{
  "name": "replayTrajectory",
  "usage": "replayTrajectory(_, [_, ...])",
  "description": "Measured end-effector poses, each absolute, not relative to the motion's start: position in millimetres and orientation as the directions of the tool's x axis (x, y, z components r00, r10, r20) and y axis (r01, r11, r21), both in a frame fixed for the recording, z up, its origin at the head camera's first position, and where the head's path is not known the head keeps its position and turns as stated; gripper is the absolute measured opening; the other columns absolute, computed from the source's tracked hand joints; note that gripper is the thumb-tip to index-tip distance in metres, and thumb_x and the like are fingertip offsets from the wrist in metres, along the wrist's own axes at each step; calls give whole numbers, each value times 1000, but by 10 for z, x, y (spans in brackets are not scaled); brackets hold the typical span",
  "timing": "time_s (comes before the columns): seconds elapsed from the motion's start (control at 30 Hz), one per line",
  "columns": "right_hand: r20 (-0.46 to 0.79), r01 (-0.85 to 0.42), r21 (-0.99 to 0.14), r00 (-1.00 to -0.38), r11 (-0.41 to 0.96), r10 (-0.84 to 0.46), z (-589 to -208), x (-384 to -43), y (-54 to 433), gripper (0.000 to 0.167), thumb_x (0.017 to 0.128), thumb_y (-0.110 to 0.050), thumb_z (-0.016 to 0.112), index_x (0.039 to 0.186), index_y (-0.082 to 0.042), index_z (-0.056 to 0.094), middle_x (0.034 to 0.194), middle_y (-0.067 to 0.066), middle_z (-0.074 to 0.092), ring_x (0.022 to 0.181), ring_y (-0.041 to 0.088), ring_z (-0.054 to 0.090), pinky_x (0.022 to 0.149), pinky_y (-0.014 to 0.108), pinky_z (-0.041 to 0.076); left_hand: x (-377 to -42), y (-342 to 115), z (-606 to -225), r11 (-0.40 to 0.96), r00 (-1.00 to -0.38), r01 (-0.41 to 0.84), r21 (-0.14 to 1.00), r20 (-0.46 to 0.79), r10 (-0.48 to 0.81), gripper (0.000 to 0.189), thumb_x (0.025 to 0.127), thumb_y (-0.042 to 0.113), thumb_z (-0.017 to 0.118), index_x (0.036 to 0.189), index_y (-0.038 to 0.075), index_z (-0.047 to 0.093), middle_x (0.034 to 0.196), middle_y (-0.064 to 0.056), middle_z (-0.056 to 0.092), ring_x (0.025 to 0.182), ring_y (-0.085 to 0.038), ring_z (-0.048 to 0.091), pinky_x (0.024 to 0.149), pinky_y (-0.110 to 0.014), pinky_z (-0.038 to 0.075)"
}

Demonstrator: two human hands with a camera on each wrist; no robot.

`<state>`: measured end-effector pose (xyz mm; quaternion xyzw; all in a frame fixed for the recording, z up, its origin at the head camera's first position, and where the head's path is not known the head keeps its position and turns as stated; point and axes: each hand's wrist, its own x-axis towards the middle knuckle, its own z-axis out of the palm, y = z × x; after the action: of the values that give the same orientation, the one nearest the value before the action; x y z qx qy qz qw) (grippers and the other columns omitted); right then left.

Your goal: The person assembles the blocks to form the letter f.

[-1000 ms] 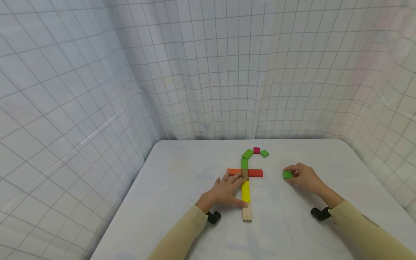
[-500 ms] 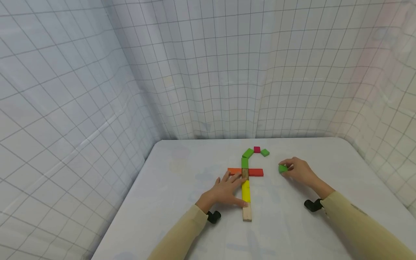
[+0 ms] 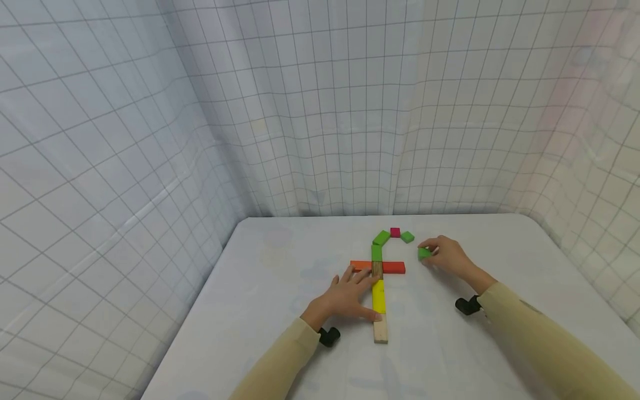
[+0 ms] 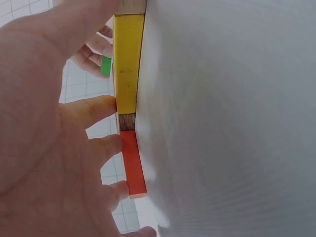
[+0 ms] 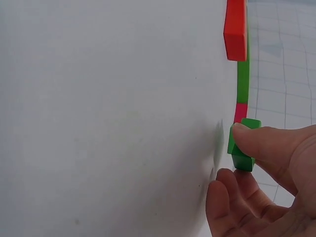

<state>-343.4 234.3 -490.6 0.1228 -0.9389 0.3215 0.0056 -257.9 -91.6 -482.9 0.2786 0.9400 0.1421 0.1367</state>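
In the head view, my right hand pinches a small green block between thumb and fingers, right of the laid-out blocks. The right wrist view shows the thumb over it. My left hand lies with spread fingers along the left side of the column, its fingertips touching the orange block and the yellow block. Its thumb reaches the pale wooden block at the near end. A brown block joins the column to the red block, partly behind the fingers.
Above the brown block a curve runs through a green block, a slanted green block, a crimson block and a turned green block. All lie on the white table, with a checked curtain around it.
My right hand has moved left and away from me with the pinched green block, closer to the curve's end. The left hand has kept its place against the column.
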Motion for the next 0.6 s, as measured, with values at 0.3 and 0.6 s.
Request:
replayTrajectory(0.3, [106, -235, -576, -971, 783, -214, -4893, -3551, 2253, 35, 85, -8, 79, 118, -4, 72, 104, 15, 63, 92, 31, 60, 68, 36, 55, -2572, -909, -4808, 806, -805, 486, 337, -186, 563, 97, 81, 71, 69, 160, 37, 26, 168, 4, 13, 153, -36, 0, 115, -68, 11])
replayTrajectory(0.6, [98, -215, -574, -976, 790, -195, -4908, -3624, 2194, 31, 86, -7, 77, 116, -5, 72, 108, 16, 66, 98, 32, 61, 80, 44, 55, -2584, -911, -4832, 803, -807, 492, 337, -171, 566, 96, 80, 72, 69, 160, 36, 28, 168, 5, 13, 153, -36, 2, 115, -68, 13])
